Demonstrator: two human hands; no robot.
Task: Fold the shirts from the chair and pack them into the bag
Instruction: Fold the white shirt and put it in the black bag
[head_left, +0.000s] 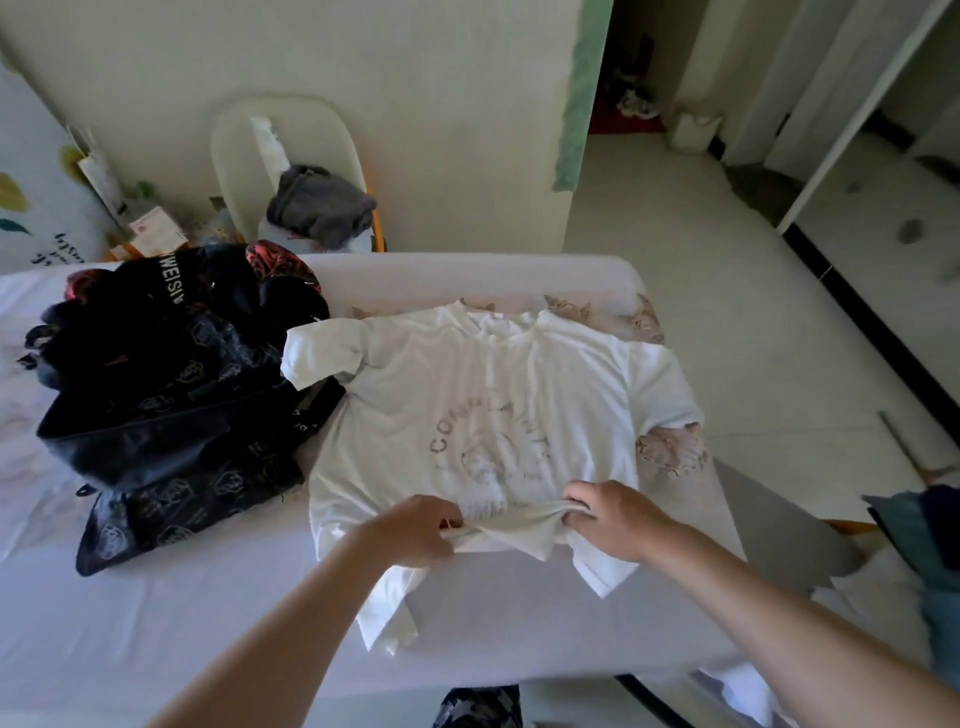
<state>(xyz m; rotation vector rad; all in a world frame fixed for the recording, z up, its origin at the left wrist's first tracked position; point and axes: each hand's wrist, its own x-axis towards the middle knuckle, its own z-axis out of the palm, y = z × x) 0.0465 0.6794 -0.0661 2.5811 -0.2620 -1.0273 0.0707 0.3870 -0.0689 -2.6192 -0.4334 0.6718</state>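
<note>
I can't see my own fingertips: the left hand (415, 525) and right hand (613, 519) both curl into the bunched near hem of the white shirt (483, 395), and the cloth covers them. The shirt's print is too faint to read whole. Its left sleeve hides part of the black bag (171, 447); I can't tell where the bag ends and the dark clothes on it begin. The bed (156, 623) hides the lower part of the chair (234, 150). A blue cloth (930, 535) is cut off at the right edge, and 1 patterned dark cloth (478, 706) at the near edge. Things in the far doorway (636, 101) are blurred.
</note>
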